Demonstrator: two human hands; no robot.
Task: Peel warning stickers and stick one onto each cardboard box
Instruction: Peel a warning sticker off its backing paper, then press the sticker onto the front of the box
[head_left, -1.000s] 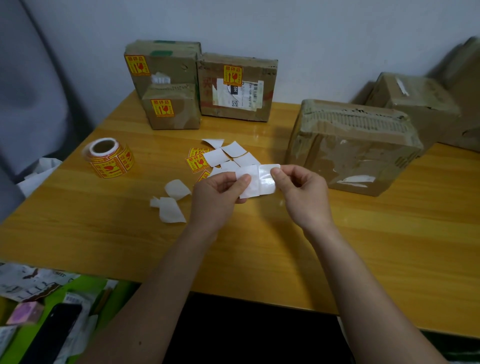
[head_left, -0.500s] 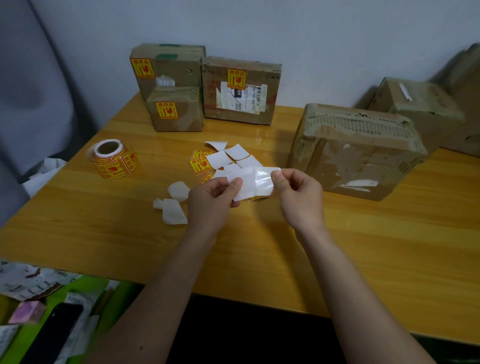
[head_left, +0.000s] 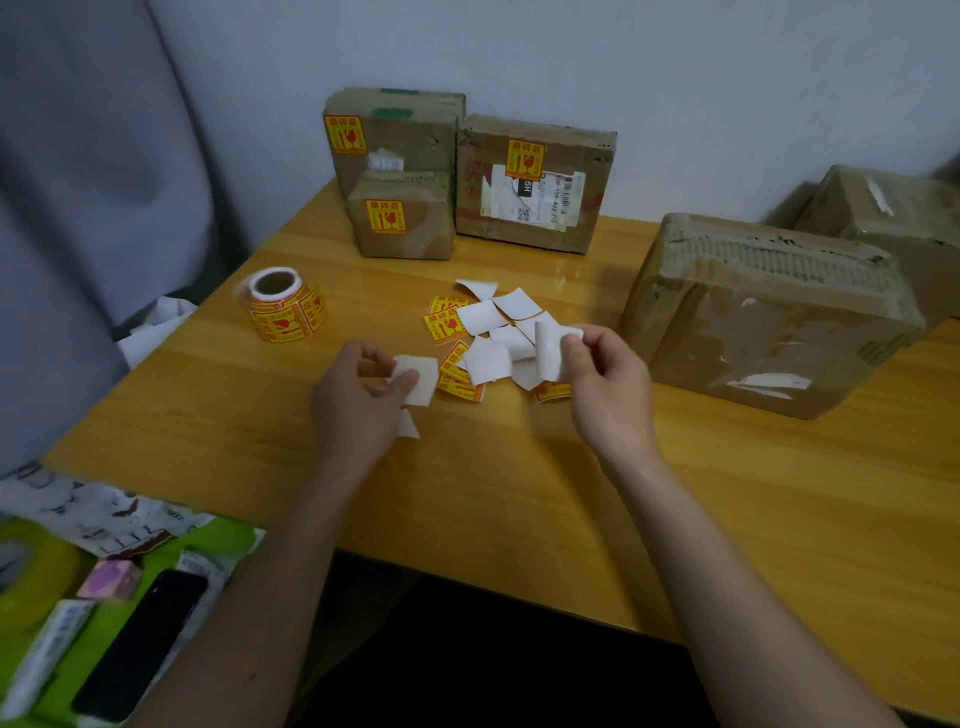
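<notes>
Stickers (head_left: 551, 349): one curled white-backed piece pinched in right hand (head_left: 605, 382), fingers closed on its right edge, held just above bench (head_left: 519, 493). Printed face not visible from here. Left hand (head_left: 358, 400) pinching separate flat white square (head_left: 418, 379) between thumb and fingers, apart from right hand's piece. Cannot tell which of the two is sticker and which is backing.

Loose pile (head_left: 488, 332) of yellow-and-red warning stickers and white squares on bench between and just beyond both hands. Sticker roll (head_left: 283, 306) left of pile, lying with core opening up, tail end loose. Small white scrap (head_left: 408, 426) on bench partly under left hand.

Three cardboard boxes grouped against wall at back: tall box (head_left: 410, 132), small box (head_left: 402, 228) in front of it, wide box (head_left: 535, 182) touching on right. Each carrying one yellow warning label on front face.

Large taped box (head_left: 769, 317) on bench to right of right hand, no yellow label on visible faces. Another box (head_left: 893, 208) behind it, likewise none visible.

Off bench, lower left: black phone (head_left: 140, 644) on green surface among papers.
</notes>
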